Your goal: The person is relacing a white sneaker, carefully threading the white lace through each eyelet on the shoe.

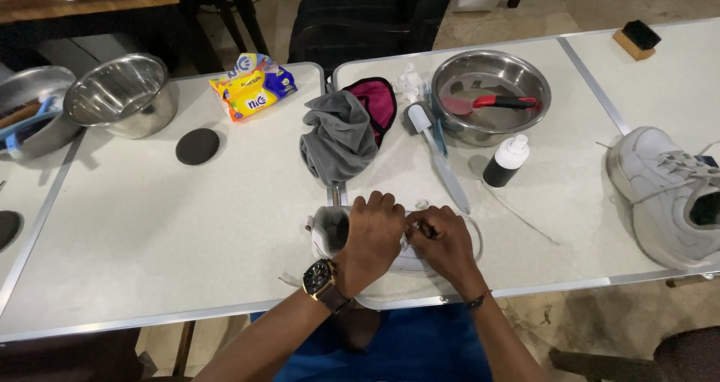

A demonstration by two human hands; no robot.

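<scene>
A white sneaker (pixel 327 230) lies on the white table (pixel 150 239) near its front edge, mostly covered by my two hands. My left hand (pixel 373 236), with a dark wristwatch, rests on top of the shoe and grips it. My right hand (pixel 444 241) pinches the white shoelace (pixel 475 232) at the shoe's upper. A loose end of lace trails right across the table.
A second white sneaker (pixel 664 194) sits at the right edge. Behind are a grey cloth (pixel 341 136), a long-handled brush (pixel 439 157), a black bottle with a white cap (pixel 504 161), a steel bowl with a red-handled tool (pixel 491 97), another steel bowl (pixel 124 95), a yellow packet (pixel 252 86) and a black round pad (pixel 197 145).
</scene>
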